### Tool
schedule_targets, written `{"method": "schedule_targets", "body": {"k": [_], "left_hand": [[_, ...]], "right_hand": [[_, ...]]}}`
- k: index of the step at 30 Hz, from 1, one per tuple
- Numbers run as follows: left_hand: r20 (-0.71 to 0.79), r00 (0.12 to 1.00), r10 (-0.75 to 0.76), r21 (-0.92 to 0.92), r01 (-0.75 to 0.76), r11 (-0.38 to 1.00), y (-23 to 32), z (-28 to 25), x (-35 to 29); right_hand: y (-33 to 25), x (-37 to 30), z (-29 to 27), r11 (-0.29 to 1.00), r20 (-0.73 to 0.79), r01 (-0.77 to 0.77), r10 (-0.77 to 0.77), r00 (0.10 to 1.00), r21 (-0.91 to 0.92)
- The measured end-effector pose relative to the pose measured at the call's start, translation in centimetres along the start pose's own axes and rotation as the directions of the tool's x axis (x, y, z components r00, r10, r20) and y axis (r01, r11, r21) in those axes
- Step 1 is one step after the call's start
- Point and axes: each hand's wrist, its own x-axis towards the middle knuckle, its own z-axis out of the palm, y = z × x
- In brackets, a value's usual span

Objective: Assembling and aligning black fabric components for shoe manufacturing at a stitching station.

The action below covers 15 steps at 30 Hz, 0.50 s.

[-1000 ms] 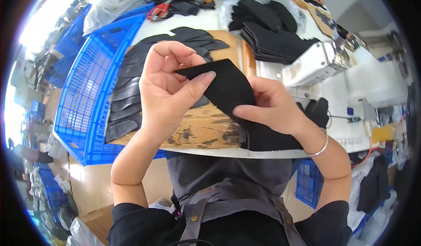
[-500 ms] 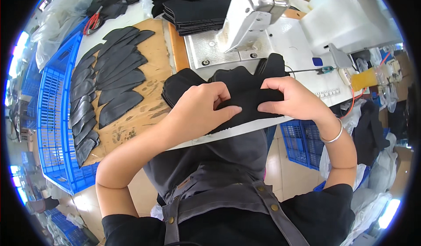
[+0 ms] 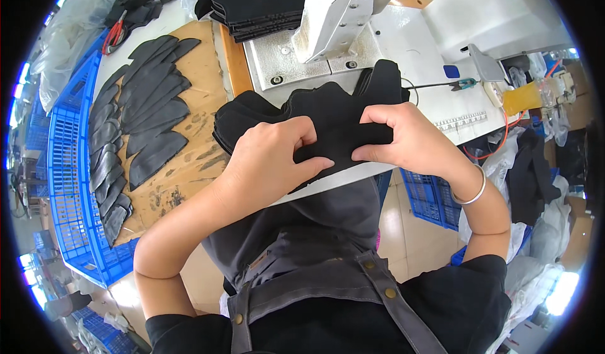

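Observation:
A stack of black cut fabric pieces with wavy far edges lies on the near edge of the white table, in front of a sewing machine. On its left part, my left hand is closed, thumb on top and fingers curled into the cloth. My right hand, with a bangle on the wrist, grips the right part the same way, thumb and fingers facing the left hand. Fingertips of both hands are partly hidden by the hands and the black cloth.
Black leather-like pieces lie in overlapping rows on a brown board at left, beside a blue crate. Red-handled scissors lie far left. More black fabric is piled behind. A tool with a teal handle lies right.
The whole view has shifted slightly, so the table and machine appear farther left and higher. Both hands keep their hold on the black pieces, whose near part now looks flatter.

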Motion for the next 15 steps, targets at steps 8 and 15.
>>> {"method": "schedule_targets", "body": {"k": [8,15], "left_hand": [[-0.109,0.989,0.099,0.022,-0.097,0.995,-0.62,0.81,-0.07],[-0.063,0.997,0.051,0.082,-0.046,0.996,-0.03,0.41,-0.17]], "right_hand": [[-0.11,-0.01,0.23,0.998,-0.011,-0.014,0.013,1.0,-0.063],[-0.5,0.16,0.47,0.995,-0.021,0.01,-0.012,1.0,-0.104]]}}
